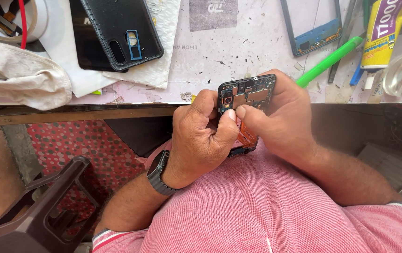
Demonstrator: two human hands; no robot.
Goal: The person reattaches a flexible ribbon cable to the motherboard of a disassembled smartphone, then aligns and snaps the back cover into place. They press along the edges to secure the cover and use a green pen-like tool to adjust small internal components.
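black and copper showed on the opened phone (246,100), its back cover off and circuit board bare, held over the person's lap just short of the desk edge (69,112). its long axis ran away from the body, camera end toward the desk. the right hand (283,117) was wrapped around its right side, thumb across the board; the left hand (201,133), curled closed, pinched at the middle, both equally near.

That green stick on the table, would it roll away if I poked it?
Probably a little. The green stick looks long, round and smooth, so a sideways poke could roll it. Other tools lie close beside it and would likely stop it. It looks stiff and light, probably plastic.
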